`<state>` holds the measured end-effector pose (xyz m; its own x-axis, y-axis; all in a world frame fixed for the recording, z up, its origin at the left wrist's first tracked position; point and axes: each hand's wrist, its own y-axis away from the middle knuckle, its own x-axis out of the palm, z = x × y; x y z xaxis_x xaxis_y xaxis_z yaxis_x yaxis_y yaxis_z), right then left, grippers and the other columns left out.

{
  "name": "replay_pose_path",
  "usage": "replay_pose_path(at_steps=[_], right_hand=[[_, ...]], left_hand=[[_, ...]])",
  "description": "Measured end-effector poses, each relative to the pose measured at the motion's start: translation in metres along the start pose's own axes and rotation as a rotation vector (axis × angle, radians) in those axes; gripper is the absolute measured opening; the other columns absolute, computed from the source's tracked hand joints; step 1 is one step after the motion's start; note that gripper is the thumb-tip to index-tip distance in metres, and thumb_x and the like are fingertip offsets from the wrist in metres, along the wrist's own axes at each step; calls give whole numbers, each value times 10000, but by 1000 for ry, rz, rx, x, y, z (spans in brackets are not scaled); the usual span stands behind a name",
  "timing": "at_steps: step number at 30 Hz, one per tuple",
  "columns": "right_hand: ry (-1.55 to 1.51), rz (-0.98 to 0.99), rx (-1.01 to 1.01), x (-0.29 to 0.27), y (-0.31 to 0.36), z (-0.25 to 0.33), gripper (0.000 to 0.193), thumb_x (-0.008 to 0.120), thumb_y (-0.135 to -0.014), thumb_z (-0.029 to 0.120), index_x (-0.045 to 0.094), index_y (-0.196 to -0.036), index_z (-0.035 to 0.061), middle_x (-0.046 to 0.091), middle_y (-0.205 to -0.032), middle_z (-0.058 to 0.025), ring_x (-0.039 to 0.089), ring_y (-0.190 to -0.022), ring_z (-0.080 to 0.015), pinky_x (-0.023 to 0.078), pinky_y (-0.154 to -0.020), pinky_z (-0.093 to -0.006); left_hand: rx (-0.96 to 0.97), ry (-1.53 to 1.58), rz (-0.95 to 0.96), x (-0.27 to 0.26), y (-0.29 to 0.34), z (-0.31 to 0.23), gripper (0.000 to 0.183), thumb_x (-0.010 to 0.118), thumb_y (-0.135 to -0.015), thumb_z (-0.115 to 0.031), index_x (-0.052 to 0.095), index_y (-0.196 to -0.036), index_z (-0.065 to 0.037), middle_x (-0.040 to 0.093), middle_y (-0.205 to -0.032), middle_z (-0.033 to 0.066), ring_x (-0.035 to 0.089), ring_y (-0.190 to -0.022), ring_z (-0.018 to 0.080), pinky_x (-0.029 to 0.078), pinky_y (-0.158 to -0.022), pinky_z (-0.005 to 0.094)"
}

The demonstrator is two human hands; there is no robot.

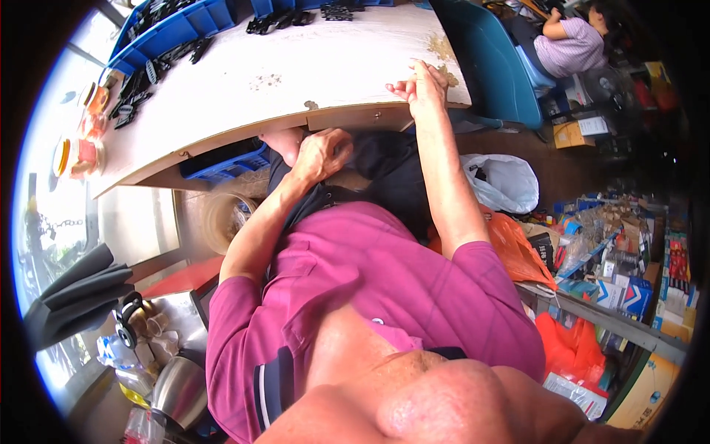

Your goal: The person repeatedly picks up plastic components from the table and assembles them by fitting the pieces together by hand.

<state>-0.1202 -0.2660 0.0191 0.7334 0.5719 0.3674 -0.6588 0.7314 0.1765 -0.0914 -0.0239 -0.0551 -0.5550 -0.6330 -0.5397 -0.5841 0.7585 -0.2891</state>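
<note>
My left hand (322, 157) rests at my lap, just below the table's front edge and beside my bare knee (284, 143). Its fingers are loosely curled in, with nothing visible in them. My right hand (423, 89) is over the right end of the white table (333, 59), near its worn corner. The fingers there are partly bent and apart, and I see no object in them. Toward the table's far side lie piles of small black parts (278, 22). More black parts (133, 96) lie along the left side, beside a blue bin (174, 29).
Jars with orange lids (63, 157) stand at the table's left edge. A blue basket (229, 164) sits under the table. To the right are a teal bin (488, 70), a white plastic bag (503, 181) and cluttered shelves (606, 244). Another person (569, 44) sits at the far right.
</note>
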Motion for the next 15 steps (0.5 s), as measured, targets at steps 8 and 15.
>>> replay_pose_path(at_steps=[8,15], right_hand=[[20,39,5,2,0,-3,122,649,-858,88,579,-916,7,448,-465,-41,560,-441,-209,613,-620,-508],[67,-27,-33,-1,-2,-3,149,636,-890,134,588,-849,-1,462,-482,-39,563,-444,-171,625,-570,-433]], left_hand=[[-33,-674,197,25,12,89,441,584,-884,-449,664,-1062,-54,635,-1123,189,549,-1162,348,376,-1013,537],[-230,-701,412,32,-9,65,655,396,-938,-586,649,-1151,-21,610,-1232,217,537,-1206,349,353,-1024,510]])
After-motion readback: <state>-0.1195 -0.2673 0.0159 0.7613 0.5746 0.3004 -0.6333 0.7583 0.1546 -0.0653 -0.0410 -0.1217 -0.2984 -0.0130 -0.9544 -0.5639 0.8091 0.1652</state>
